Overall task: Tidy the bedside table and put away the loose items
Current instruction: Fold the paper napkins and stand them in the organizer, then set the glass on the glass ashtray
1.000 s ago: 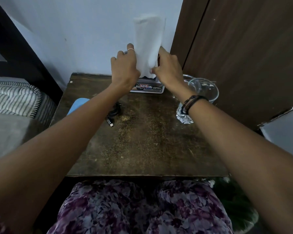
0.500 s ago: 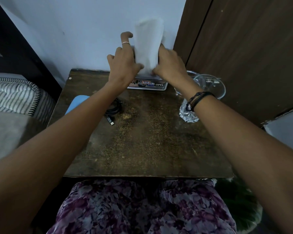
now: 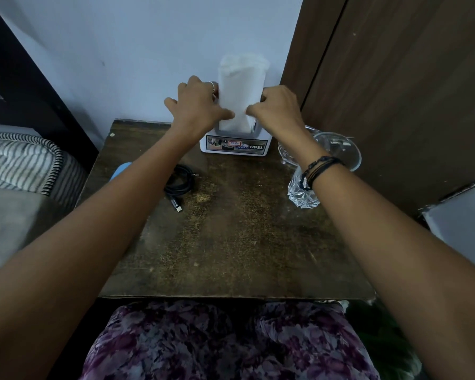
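Observation:
A stack of white napkins (image 3: 240,91) stands upright in a white holder (image 3: 235,146) with a printed label, at the back of the dark wooden bedside table (image 3: 231,242). My left hand (image 3: 198,108) grips the napkins from the left side, thumb across the front. My right hand (image 3: 276,111) grips them from the right, thumb on the front too. A coiled black USB cable (image 3: 180,183) lies loose on the table under my left forearm. A blue object (image 3: 120,171) shows at the table's left edge, mostly hidden by that arm.
A cut-glass tumbler (image 3: 303,193) and a clear glass bowl (image 3: 337,149) stand at the table's right, under my right wrist. A brown wardrobe (image 3: 395,91) rises on the right. A striped bed cover (image 3: 19,160) lies to the left. Crumbs dust the tabletop.
The napkins have come down into the holder. My left index finger, raised half a second ago, has come down, and both hands now sit lower on the stack.

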A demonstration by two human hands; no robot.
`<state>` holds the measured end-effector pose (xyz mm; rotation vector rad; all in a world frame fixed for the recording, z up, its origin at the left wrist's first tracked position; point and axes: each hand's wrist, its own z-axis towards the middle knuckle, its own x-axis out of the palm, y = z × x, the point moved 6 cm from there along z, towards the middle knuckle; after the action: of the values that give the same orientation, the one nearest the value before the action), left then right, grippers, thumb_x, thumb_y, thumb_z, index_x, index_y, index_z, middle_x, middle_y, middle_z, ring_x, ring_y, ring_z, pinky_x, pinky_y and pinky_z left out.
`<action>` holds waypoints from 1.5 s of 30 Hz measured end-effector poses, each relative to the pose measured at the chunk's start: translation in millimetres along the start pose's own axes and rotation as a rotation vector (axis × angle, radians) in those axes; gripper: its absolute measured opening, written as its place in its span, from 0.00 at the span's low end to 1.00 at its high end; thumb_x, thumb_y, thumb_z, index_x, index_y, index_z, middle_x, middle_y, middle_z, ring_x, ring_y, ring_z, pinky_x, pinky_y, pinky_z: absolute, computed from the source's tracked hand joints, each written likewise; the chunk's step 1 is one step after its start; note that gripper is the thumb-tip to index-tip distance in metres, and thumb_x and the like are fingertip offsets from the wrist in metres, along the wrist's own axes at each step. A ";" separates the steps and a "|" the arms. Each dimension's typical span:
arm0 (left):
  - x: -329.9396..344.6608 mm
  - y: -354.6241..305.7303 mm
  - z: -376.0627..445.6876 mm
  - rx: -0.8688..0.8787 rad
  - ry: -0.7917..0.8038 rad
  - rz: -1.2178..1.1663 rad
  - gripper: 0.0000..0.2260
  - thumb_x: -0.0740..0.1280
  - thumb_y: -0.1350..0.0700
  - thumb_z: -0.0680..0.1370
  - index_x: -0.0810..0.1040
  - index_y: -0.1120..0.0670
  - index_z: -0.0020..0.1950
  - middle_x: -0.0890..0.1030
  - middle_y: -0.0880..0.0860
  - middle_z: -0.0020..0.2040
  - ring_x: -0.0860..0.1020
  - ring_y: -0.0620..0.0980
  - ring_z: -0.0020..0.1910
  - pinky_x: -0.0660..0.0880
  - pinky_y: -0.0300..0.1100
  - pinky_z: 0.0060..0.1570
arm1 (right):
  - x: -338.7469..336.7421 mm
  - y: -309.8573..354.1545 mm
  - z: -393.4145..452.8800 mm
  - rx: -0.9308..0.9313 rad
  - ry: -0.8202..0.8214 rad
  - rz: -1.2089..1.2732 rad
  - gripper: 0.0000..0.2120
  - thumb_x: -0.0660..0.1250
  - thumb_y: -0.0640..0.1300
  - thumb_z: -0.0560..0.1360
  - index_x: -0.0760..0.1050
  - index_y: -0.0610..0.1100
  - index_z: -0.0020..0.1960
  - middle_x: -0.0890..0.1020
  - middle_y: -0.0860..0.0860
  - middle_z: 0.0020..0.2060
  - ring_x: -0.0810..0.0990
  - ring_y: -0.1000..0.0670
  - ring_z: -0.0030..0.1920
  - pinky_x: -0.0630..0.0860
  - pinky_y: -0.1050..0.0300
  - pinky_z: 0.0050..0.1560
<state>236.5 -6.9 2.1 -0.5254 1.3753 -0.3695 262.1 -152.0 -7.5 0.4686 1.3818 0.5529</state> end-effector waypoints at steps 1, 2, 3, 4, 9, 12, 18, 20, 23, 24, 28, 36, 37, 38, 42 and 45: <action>-1.3 1.1 0.1 0.001 -0.013 -0.038 0.15 0.70 0.48 0.72 0.78 0.57 0.52 0.72 0.57 0.56 0.68 0.58 0.62 0.60 0.50 0.54 | -1.7 -1.9 0.0 0.021 -0.024 0.051 0.13 0.67 0.36 0.67 0.65 0.39 0.29 0.67 0.44 0.30 0.66 0.49 0.32 0.58 0.57 0.31; -2.2 2.5 -0.8 0.007 -0.032 -0.043 0.13 0.69 0.48 0.72 0.78 0.57 0.49 0.73 0.57 0.55 0.69 0.58 0.61 0.58 0.49 0.51 | -2.3 -3.0 -1.1 0.029 -0.045 0.069 0.11 0.67 0.37 0.66 0.66 0.38 0.30 0.67 0.43 0.30 0.67 0.48 0.32 0.59 0.56 0.32; -3.1 3.0 -2.5 0.014 -0.049 -0.013 0.11 0.69 0.48 0.73 0.78 0.56 0.46 0.73 0.57 0.54 0.69 0.58 0.60 0.58 0.49 0.50 | -1.1 -3.4 -2.4 0.020 -0.050 0.058 0.11 0.68 0.37 0.67 0.68 0.37 0.30 0.69 0.43 0.32 0.68 0.48 0.33 0.60 0.56 0.32; -3.5 3.2 -4.8 0.018 -0.057 0.031 0.10 0.69 0.48 0.73 0.78 0.55 0.45 0.73 0.58 0.55 0.69 0.58 0.60 0.58 0.50 0.50 | 1.5 -3.5 -3.4 0.004 -0.048 0.027 0.11 0.68 0.36 0.67 0.68 0.36 0.30 0.72 0.43 0.34 0.70 0.47 0.35 0.61 0.56 0.31; -5.7 -2.3 -9.0 0.023 -0.063 0.109 0.11 0.69 0.49 0.73 0.80 0.57 0.47 0.74 0.59 0.56 0.69 0.59 0.59 0.60 0.53 0.58 | 3.2 -1.4 -8.0 -0.005 -0.012 -0.036 0.04 0.68 0.37 0.71 0.74 0.38 0.40 0.74 0.45 0.45 0.74 0.46 0.44 0.64 0.58 0.37; -9.9 1.0 -21.5 0.058 -0.100 0.020 0.13 0.70 0.52 0.73 0.77 0.54 0.55 0.72 0.57 0.59 0.69 0.57 0.61 0.60 0.52 0.58 | -5.7 -0.5 -16.4 0.050 -0.066 0.179 0.08 0.71 0.40 0.70 0.71 0.41 0.42 0.77 0.43 0.44 0.76 0.43 0.49 0.69 0.55 0.40; -19.8 9.4 -77.9 0.145 -0.190 0.046 0.07 0.69 0.53 0.72 0.81 0.49 0.50 0.72 0.53 0.54 0.68 0.53 0.59 0.55 0.45 0.49 | -13.1 29.5 -77.0 -0.111 -0.277 0.312 0.15 0.67 0.36 0.72 0.71 0.42 0.57 0.76 0.46 0.52 0.77 0.50 0.47 0.76 0.56 0.44; -21.2 11.3 -94.5 0.157 -0.164 0.105 0.07 0.67 0.54 0.74 0.82 0.49 0.49 0.73 0.53 0.51 0.69 0.54 0.57 0.52 0.43 0.47 | -2.1 42.4 -97.9 -0.186 -0.172 0.299 0.09 0.64 0.36 0.74 0.75 0.43 0.53 0.78 0.47 0.49 0.78 0.53 0.45 0.77 0.60 0.44; -21.5 17.6 -114.6 0.133 -0.120 0.138 0.09 0.63 0.56 0.75 0.81 0.50 0.52 0.69 0.50 0.44 0.69 0.56 0.54 0.52 0.44 0.44 | 13.3 53.1 -126.1 -0.259 -0.053 0.198 0.06 0.63 0.37 0.76 0.77 0.44 0.50 0.79 0.50 0.48 0.77 0.54 0.48 0.77 0.58 0.47; -19.6 18.8 -119.8 0.127 -0.100 0.130 0.09 0.63 0.57 0.75 0.80 0.51 0.52 0.69 0.50 0.43 0.69 0.56 0.54 0.53 0.45 0.45 | 14.8 52.9 -132.4 -0.259 -0.049 0.181 0.07 0.63 0.37 0.76 0.77 0.44 0.50 0.78 0.51 0.49 0.77 0.53 0.49 0.77 0.56 0.48; -4.3 11.1 -135.4 0.146 -0.007 -0.032 0.08 0.65 0.56 0.75 0.80 0.50 0.52 0.79 0.53 0.50 0.74 0.56 0.54 0.65 0.49 0.51 | 5.6 31.9 -149.4 -0.185 -0.112 0.160 0.06 0.64 0.39 0.75 0.77 0.46 0.51 0.78 0.52 0.50 0.79 0.52 0.50 0.79 0.51 0.48; 56.2 -36.5 -154.1 0.117 0.215 -0.413 0.11 0.69 0.53 0.74 0.77 0.52 0.56 0.81 0.48 0.52 0.77 0.47 0.55 0.70 0.49 0.61 | -24.8 -74.7 -203.8 0.299 -0.339 0.307 0.07 0.69 0.49 0.73 0.76 0.45 0.43 0.81 0.50 0.39 0.79 0.52 0.40 0.77 0.50 0.44; 61.1 -43.7 -154.4 0.116 0.242 -0.454 0.14 0.69 0.54 0.74 0.76 0.53 0.59 0.81 0.49 0.53 0.76 0.45 0.54 0.71 0.39 0.60 | -26.3 -85.7 -209.4 0.350 -0.377 0.320 0.09 0.70 0.49 0.72 0.75 0.44 0.43 0.80 0.50 0.40 0.78 0.51 0.40 0.76 0.48 0.45; 65.1 -51.2 -154.3 0.115 0.273 -0.492 0.17 0.70 0.56 0.73 0.75 0.55 0.61 0.79 0.48 0.53 0.75 0.43 0.53 0.69 0.27 0.54 | -28.4 -95.0 -212.5 0.387 -0.418 0.345 0.11 0.71 0.49 0.71 0.73 0.44 0.45 0.78 0.49 0.41 0.76 0.52 0.40 0.76 0.48 0.46; 79.8 -67.3 -145.6 0.115 0.332 -0.592 0.26 0.73 0.60 0.70 0.70 0.57 0.66 0.76 0.45 0.53 0.75 0.40 0.51 0.66 0.16 0.43 | -30.8 -114.4 -197.9 0.390 -0.379 0.454 0.25 0.74 0.49 0.69 0.68 0.43 0.60 0.73 0.48 0.55 0.75 0.52 0.48 0.75 0.56 0.48; 91.3 -68.4 -137.7 0.103 0.344 -0.631 0.29 0.74 0.60 0.69 0.67 0.55 0.68 0.79 0.50 0.59 0.77 0.43 0.55 0.72 0.27 0.52 | -27.2 -117.4 -175.5 0.280 -0.248 0.424 0.30 0.74 0.46 0.68 0.66 0.44 0.66 0.74 0.49 0.60 0.74 0.52 0.54 0.74 0.56 0.53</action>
<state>119.8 -131.9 -50.3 -0.8347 1.4844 -1.0775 96.2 -262.9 -81.6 1.0379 1.1266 0.6202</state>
